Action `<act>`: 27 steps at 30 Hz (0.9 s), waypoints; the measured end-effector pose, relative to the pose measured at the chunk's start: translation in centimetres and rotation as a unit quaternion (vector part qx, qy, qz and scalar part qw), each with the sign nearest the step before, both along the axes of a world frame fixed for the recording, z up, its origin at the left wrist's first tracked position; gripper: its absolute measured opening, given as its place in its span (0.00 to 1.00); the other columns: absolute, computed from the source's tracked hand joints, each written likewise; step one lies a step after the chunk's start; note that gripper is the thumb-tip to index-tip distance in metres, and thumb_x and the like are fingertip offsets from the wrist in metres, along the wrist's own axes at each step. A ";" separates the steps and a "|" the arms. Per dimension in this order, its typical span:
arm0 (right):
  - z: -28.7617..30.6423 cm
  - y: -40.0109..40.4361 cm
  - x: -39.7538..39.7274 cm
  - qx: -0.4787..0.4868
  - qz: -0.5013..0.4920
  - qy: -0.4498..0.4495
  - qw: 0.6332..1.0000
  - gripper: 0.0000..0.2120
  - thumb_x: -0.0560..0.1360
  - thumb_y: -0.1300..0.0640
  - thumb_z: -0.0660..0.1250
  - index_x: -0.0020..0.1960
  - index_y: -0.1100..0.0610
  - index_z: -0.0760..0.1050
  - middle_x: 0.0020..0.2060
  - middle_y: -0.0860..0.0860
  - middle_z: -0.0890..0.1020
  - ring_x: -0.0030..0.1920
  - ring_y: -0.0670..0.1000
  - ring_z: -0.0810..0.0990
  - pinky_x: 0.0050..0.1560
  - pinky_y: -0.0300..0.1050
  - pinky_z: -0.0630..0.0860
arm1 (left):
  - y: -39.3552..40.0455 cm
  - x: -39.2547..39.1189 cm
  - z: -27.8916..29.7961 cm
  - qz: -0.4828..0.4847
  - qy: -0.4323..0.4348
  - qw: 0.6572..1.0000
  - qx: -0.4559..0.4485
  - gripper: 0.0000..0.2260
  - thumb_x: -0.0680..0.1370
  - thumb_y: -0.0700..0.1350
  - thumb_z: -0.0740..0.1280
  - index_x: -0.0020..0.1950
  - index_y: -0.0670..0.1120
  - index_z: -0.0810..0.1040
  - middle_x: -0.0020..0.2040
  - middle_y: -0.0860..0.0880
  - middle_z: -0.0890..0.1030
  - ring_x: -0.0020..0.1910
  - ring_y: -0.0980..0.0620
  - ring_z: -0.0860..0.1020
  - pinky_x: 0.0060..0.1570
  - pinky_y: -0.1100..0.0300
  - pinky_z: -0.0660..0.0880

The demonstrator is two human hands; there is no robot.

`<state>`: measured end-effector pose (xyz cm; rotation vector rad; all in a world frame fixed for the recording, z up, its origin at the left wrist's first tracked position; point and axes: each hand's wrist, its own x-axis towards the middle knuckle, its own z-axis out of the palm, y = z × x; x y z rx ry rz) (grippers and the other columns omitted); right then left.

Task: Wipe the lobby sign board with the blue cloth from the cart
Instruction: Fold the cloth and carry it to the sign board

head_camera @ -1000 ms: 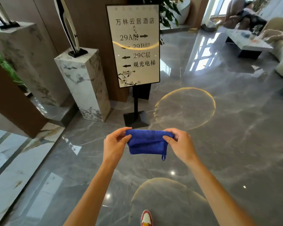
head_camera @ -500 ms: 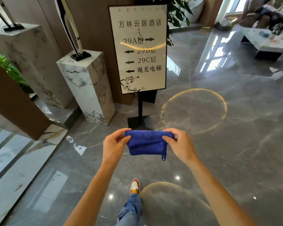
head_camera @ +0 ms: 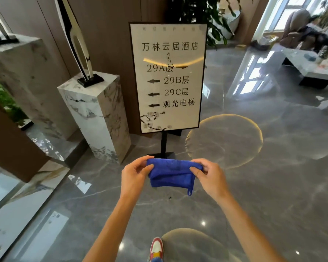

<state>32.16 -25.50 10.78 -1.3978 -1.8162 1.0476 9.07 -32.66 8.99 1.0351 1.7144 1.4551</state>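
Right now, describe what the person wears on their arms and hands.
Nothing shows on them. Both forearms are bare right to the bottom edge of the frame, with no sleeve or cuff in view. The left hand and the right hand carry no glove, and no ring, watch or bracelet can be seen. The upper arms lie outside the picture, so whether a short sleeve is worn cannot be told.

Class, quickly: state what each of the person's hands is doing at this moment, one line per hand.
Left hand: pinches the left end of the folded blue cloth.
Right hand: pinches the cloth's right end.
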 end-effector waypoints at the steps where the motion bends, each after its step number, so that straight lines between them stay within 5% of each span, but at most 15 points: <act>1: 0.0 1.0 -0.6 0.000 -0.002 -0.001 1.000 0.12 0.77 0.62 0.71 0.48 0.44 0.81 0.42 0.43 0.87 0.44 0.45 0.85 0.48 0.46 0.82 | 1.2 -0.6 0.0 0.002 -0.001 1.000 -0.004 0.14 0.76 0.36 0.72 0.52 0.55 0.85 0.44 0.56 0.86 0.45 0.58 0.84 0.47 0.62 0.81; 13: 0.8 9.6 -4.2 -0.002 -0.033 0.026 0.999 0.08 0.78 0.62 0.70 0.54 0.52 0.83 0.45 0.46 0.87 0.45 0.45 0.85 0.50 0.52 0.83 | 11.1 -4.4 0.1 -0.026 -0.034 0.999 -0.006 0.12 0.77 0.40 0.72 0.54 0.57 0.84 0.47 0.52 0.86 0.47 0.57 0.84 0.48 0.63 0.81; 22: -0.1 15.6 -4.9 0.020 0.005 0.019 1.000 0.09 0.79 0.60 0.69 0.54 0.45 0.79 0.46 0.43 0.85 0.48 0.41 0.84 0.47 0.45 0.84 | 16.3 -5.0 -0.4 -0.016 -0.039 0.999 -0.004 0.10 0.79 0.41 0.70 0.56 0.54 0.84 0.45 0.52 0.87 0.46 0.57 0.85 0.44 0.67 0.80; 27: -0.6 21.4 -6.0 0.021 0.027 0.007 0.999 0.07 0.79 0.60 0.69 0.52 0.49 0.79 0.46 0.48 0.85 0.49 0.50 0.84 0.51 0.51 0.82 | 20.6 -5.3 -0.1 0.005 -0.043 0.999 0.002 0.11 0.80 0.42 0.69 0.54 0.58 0.83 0.43 0.55 0.87 0.45 0.59 0.85 0.42 0.69 0.79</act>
